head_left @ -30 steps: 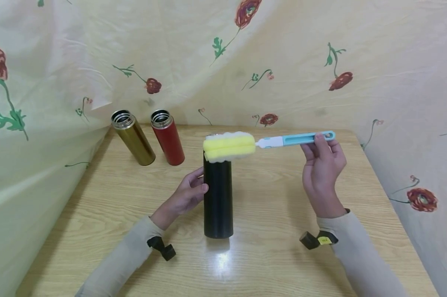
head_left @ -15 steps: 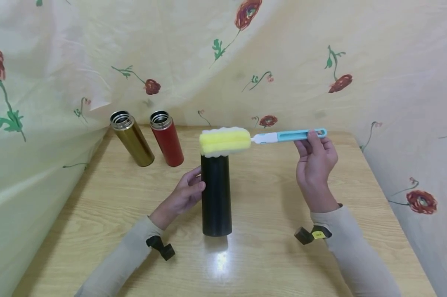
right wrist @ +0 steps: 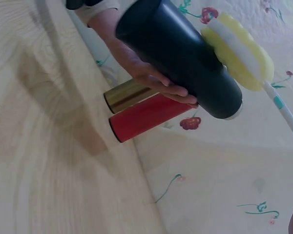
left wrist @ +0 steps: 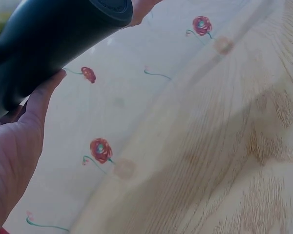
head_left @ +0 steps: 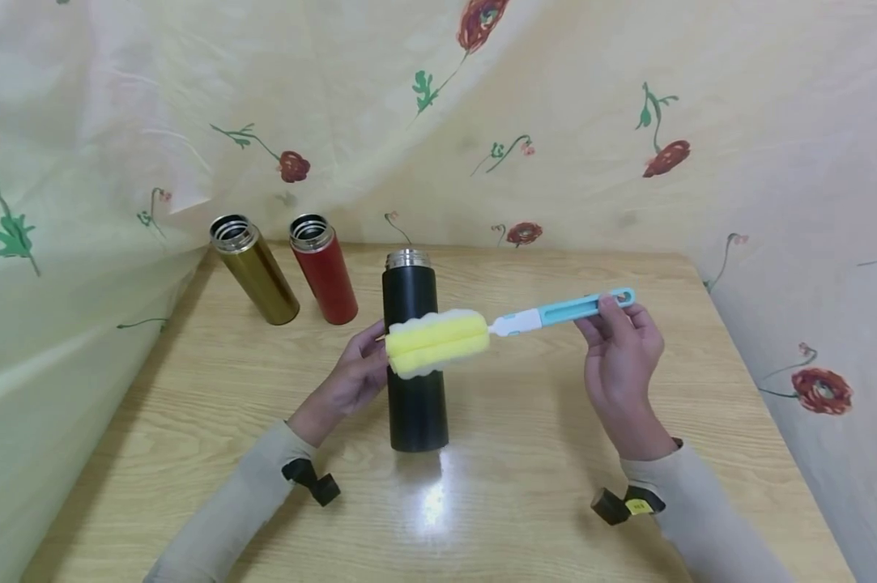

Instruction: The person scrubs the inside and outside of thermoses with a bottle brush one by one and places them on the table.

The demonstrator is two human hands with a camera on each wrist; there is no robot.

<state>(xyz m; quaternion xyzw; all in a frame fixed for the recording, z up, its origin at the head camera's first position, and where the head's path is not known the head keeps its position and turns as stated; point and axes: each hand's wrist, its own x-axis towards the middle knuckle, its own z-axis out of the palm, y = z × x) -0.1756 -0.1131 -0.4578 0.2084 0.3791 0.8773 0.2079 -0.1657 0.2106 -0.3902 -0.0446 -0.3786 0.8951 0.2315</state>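
Observation:
My left hand grips a black vacuum flask from its left side, mouth upward, its steel threaded neck uncapped. The right wrist view shows that flask raised off the table, fingers curled along its body. Between thumb and fingers, my right hand pinches the blue handle end of a bottle brush. Its yellow and white sponge head points left and overlaps the flask's middle in the head view. Whether sponge and flask touch, I cannot tell. Only a sliver of the right hand enters the right wrist view.
Two more uncapped flasks, one gold and one red, stand at the back left of the wooden table. A flower-patterned cloth hangs behind the table and along both sides.
The brush head has come down from the black flask's mouth to in front of its middle, uncovering the steel neck. Its handle now slopes up to the right. Both hands keep their holds.

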